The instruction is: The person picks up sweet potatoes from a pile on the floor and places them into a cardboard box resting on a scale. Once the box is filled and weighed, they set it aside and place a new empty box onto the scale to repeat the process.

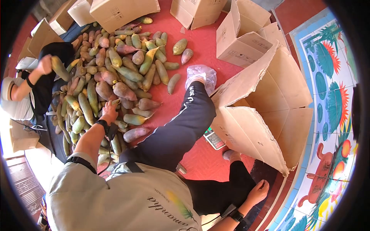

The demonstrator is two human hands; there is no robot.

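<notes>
My left hand (109,111) reaches into a large pile of long green, yellowish and purplish radishes (124,91). Its fingers are stretched out and touch the radishes at the pile's near side; no radish is lifted. My right hand (260,191) is off to the lower right, beside my bent knee, away from the pile. Its fingers are curled together, with nothing visible in them. A few loose radishes (180,46) lie on the red floor at the pile's right side.
A large open cardboard box (246,131) stands right of my leg, partly covering a scale (213,138). More boxes (208,11) line the back. At left, another person's hand (45,64) holds a radish (59,68). Clear plastic (208,78) wraps my foot. A painted tile wall (327,107) borders the right.
</notes>
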